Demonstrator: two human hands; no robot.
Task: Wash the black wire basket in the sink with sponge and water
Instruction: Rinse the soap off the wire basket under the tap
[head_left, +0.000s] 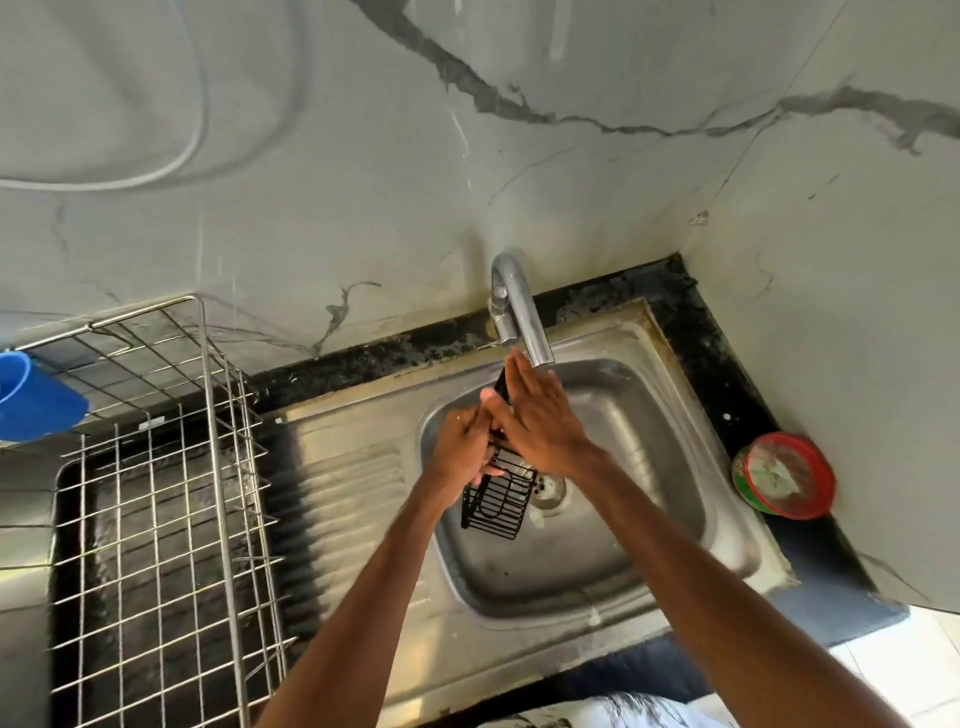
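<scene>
Surface: black speckled stone table (415, 347) in a corner of grey-veined marble-look wall (363, 156). It carries a stainless steel sink (660, 467) with a ribbed drainboard (337, 493) to the left and a curved chrome tap (519, 306) at the far edge. Left side: silver wire dish rack (156, 519), with a blue plastic cup (36, 397) at its far left. Right side, near the wall: round red-and-green tub (784, 475). Item: black wire basket (501, 501), held tilted above the basin, its near end over the drain (550, 491) and its far end under the tap's spout. Hands: left hand (462, 441) has its fingers curled, gripping the basket's left side; right hand (540, 415) has its fingers straight, laid flat along the basket's upper part.
</scene>
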